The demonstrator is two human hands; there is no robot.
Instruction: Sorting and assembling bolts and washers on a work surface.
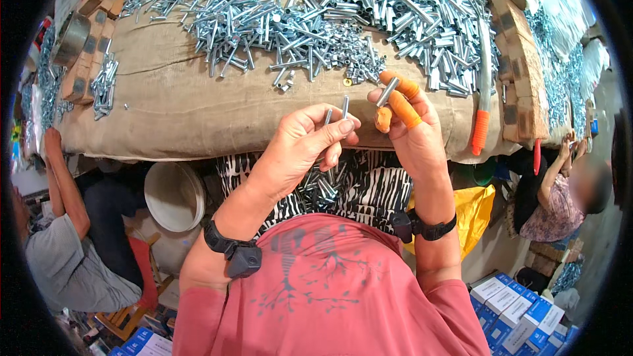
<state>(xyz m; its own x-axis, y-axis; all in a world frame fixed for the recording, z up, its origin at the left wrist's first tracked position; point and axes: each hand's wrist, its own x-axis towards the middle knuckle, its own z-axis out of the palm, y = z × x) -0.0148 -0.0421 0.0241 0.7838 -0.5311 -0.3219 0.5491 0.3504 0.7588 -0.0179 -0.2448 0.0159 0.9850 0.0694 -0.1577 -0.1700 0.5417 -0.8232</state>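
Note:
My left hand is closed, with two slim bolts standing up from between its fingers. My right hand, with orange covers on some fingers, pinches a short shiny metal sleeve at its fingertips. Both hands are raised over the near edge of the cloth-covered table, apart from each other. A heap of bolts spreads across the table's far left, and a heap of metal sleeves lies to the right. Small nuts are piled between them. More metal parts rest in my lap on patterned cloth.
Brick rows edge the table, with a tube with an orange end beside the right one. A white bucket stands below left. One person sits at the left, another at the right. Blue-and-white boxes lie lower right.

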